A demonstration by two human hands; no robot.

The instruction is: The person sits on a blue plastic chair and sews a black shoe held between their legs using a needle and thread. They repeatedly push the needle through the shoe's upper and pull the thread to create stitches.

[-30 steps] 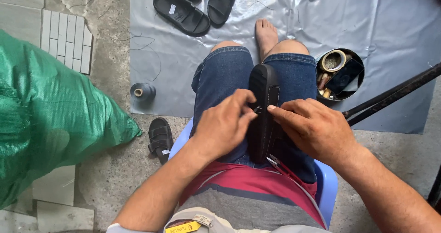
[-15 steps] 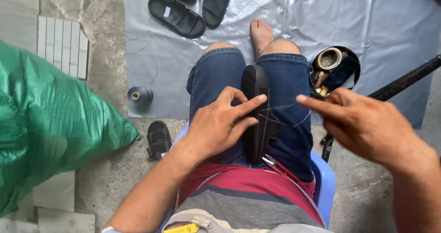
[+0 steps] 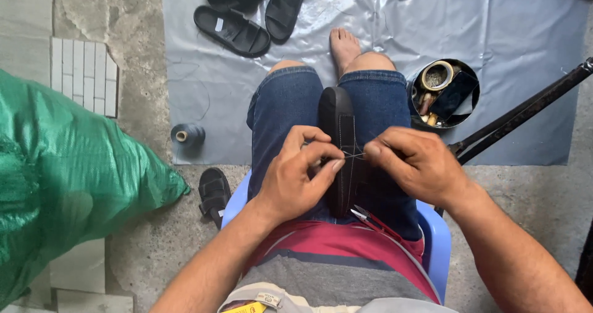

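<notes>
A grey plastic sheet (image 3: 383,16) covers the floor across the upper middle and upper right of the frame. A big green sack (image 3: 68,183) bulges in from the left edge, and a small panel of white tiles (image 3: 83,75) lies on the concrete floor above it in the upper left.

The person sits on a blue plastic stool (image 3: 435,242) at centre bottom, in denim shorts, with one bare foot resting on the sheet. A black sandal (image 3: 338,128) stands upright, clamped between the knees at the centre of the frame, its sole edge facing the camera.

The left hand (image 3: 296,174) presses against the left side of the sandal, fingers curled, thumb and forefinger pinched at a thin thread (image 3: 353,156). The right hand (image 3: 414,165) sits just right of the sandal, fingers bunched and pinching the other end of the thread, which runs taut across the sandal between the two hands.

A pile of black sandals (image 3: 247,10) lies at top centre. A round black tin (image 3: 446,94) holding small tools sits right of the knee, beside a dark metal rod (image 3: 525,112). A small black sandal (image 3: 214,189) lies near the stool, and a grey thread spool (image 3: 187,134) stands above it. Red-handled snips (image 3: 370,217) rest on the lap.
</notes>
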